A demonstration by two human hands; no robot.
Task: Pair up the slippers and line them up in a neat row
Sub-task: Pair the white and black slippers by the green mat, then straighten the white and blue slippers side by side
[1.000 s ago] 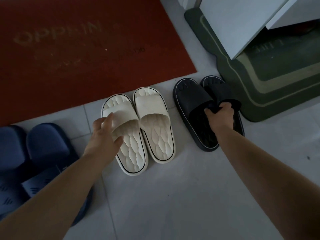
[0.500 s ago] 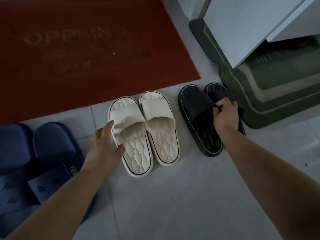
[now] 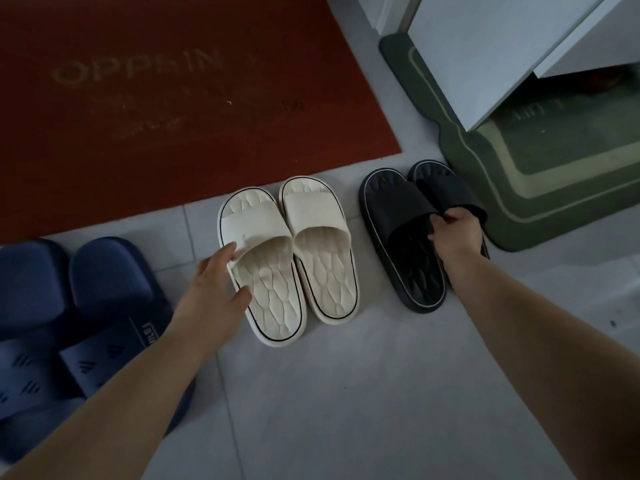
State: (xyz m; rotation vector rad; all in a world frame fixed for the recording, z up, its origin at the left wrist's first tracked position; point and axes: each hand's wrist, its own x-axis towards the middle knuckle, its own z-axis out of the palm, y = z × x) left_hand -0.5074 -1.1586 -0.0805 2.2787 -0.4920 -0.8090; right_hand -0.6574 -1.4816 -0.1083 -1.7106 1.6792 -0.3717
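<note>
Fingers [image 3: 225, 253] of left hand [image 3: 212, 289] lay nearly straight and spread, tips touching the outer strap edge of a cream textured foam slipper [image 3: 268, 275]. A second cream slipper [image 3: 320, 251] sat flush beside it. Right hand [image 3: 457, 234] fingers [image 3: 439, 221] were curled, gripping the strap edges of the black rubber slippers [image 3: 398, 216]. That pair sat on the grey tile floor [image 3: 363, 393], beside a dark green mat [image 3: 512, 202]. Navy foam slippers [image 3: 104, 289] were far left.

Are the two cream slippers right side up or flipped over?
Right side up: both cream slippers lie flat on the floor, straps on top, patterned footbeds showing.
</note>
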